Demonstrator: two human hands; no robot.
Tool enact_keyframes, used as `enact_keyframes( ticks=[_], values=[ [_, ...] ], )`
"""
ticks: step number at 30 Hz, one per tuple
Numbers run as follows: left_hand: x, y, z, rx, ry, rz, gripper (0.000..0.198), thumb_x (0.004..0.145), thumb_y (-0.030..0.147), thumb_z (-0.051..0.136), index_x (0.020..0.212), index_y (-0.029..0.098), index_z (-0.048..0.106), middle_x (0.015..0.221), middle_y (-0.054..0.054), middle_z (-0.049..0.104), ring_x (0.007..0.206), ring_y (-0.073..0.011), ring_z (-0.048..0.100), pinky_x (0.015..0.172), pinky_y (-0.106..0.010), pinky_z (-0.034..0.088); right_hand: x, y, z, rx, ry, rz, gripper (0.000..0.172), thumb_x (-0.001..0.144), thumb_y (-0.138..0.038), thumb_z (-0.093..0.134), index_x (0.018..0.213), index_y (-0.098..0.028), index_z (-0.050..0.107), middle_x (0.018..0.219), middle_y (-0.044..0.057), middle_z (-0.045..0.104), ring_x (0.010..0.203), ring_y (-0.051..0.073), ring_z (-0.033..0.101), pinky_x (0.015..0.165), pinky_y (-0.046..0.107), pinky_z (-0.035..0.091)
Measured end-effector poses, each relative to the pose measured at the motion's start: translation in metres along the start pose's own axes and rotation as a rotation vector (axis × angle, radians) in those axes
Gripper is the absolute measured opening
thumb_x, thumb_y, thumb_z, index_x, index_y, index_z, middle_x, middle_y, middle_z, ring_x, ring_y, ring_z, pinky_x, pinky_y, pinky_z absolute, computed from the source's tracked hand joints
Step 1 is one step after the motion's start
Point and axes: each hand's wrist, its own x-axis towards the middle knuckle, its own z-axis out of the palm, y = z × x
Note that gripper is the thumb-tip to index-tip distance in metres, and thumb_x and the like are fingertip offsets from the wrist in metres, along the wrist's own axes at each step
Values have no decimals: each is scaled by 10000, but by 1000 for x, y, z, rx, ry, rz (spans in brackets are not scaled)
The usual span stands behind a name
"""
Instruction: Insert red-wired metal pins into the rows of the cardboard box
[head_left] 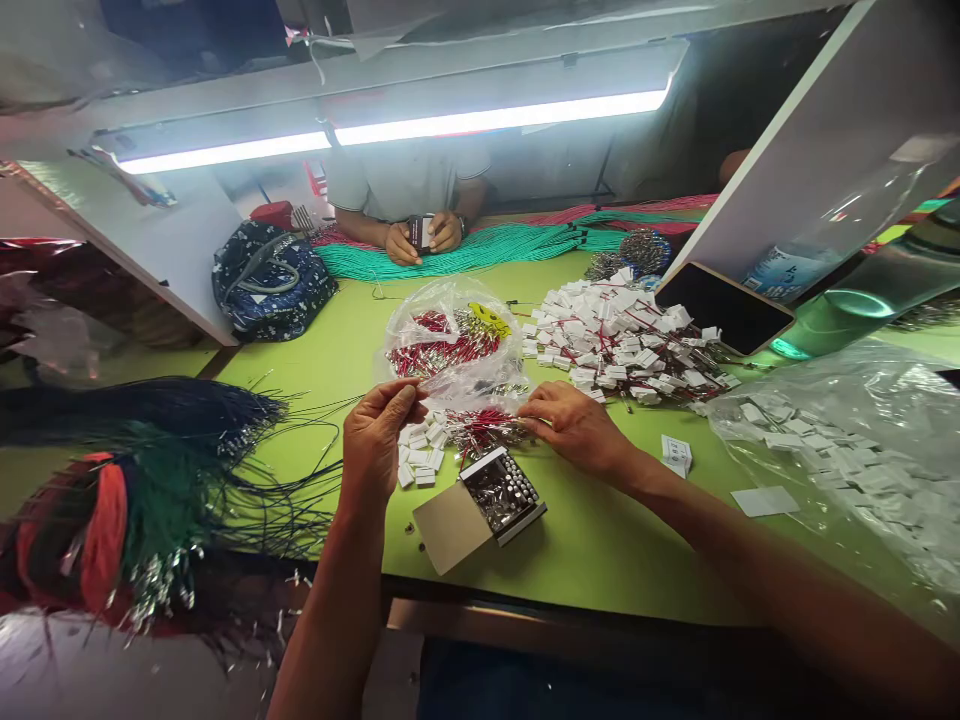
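Observation:
My left hand (pixel 379 430) is closed, thumb and forefinger pinched at the near edge of a clear plastic bag (pixel 469 385). Inside the bag lie many short red wire leads with metal ends. To the right, my right hand (pixel 574 425) is also closed, its fingertips at a small heap of red wire leads (pixel 484 425); what they pinch is too small to make out. White plastic connector housings (pixel 421 455) lie between the hands. Just below sits an open small box (pixel 517 525) of metal parts, its flap (pixel 454 525) folded out toward me.
A large pile of white connectors (pixel 622 340) stands right of the bag, with a phone (pixel 724 305) and bottle (pixel 862 300) beyond. Dark wire bundles (pixel 150 410) lie left. A co-worker's hands (pixel 424 238) hold a small box behind green wires (pixel 487 248).

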Motion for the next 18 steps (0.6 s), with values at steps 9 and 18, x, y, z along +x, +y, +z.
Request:
enact_keyframes(
  ticks=[9, 18],
  values=[
    [-6, -5, 1, 210, -177, -23, 161, 661, 259, 729, 792, 166, 715, 659, -5, 671, 564, -79, 551, 571, -213, 435, -16, -38, -21, -16, -74, -205, 209, 892, -180, 516, 721, -162, 636, 751, 48, 595, 714, 159, 459, 669, 271, 347],
    [-12, -2, 7, 272, -219, -70, 180, 663, 299, 715, 779, 161, 709, 642, -1, 658, 556, -87, 546, 583, -227, 451, 5, -77, -10, -205, -511, -241, 190, 862, -110, 509, 753, -144, 661, 801, 92, 623, 792, 200, 499, 636, 316, 312]
  ],
)
